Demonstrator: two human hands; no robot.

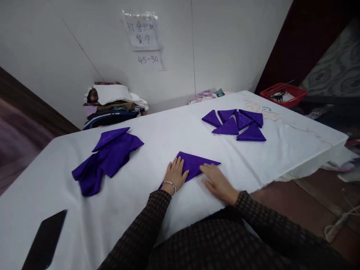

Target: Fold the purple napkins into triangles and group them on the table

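A purple cloth napkin lies folded into a triangle on the white tablecloth in front of me. My left hand rests flat on its left part, fingers stretched out. My right hand lies flat beside its right lower edge, fingertips touching the cloth. To the left sits a loose pile of unfolded purple napkins. At the far right, several folded purple triangles are grouped together.
A black phone lies near the table's front left edge. A stack of folded clothes stands against the wall. More fabric lies at the table's far edge. A red basket is at the right. Paper notes hang on the wall.
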